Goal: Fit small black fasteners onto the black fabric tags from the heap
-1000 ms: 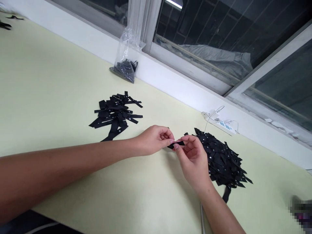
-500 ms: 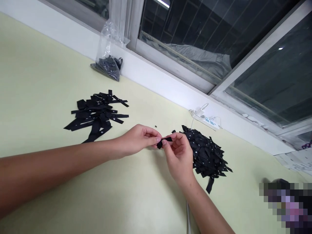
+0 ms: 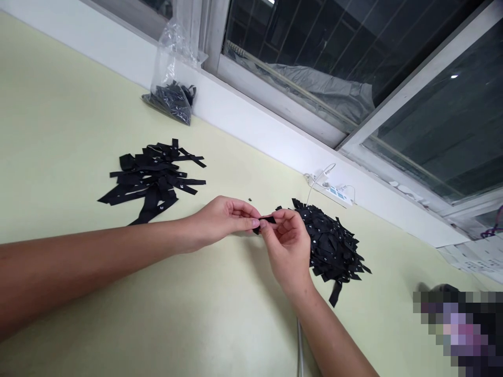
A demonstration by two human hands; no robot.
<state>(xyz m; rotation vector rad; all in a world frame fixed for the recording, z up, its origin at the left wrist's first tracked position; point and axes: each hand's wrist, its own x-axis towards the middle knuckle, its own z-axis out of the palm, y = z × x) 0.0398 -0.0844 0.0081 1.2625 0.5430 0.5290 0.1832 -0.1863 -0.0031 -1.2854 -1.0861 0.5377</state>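
Note:
A small black fabric label is pinched between the fingertips of both hands above the pale green table. My left hand grips its left end, my right hand its right end. Just right of my right hand lies a heap of short black labels with small white marks. To the far left lies a looser pile of longer black label strips.
A clear plastic bag holding more black labels leans against the white window sill at the back. A white power strip with cable lies by the sill behind the heap. A blurred dark object is at the lower right.
The view has shifted a little, so everything sits further left and up. Both hands keep hold of the label and have drawn closer, so less of it shows between the fingers.

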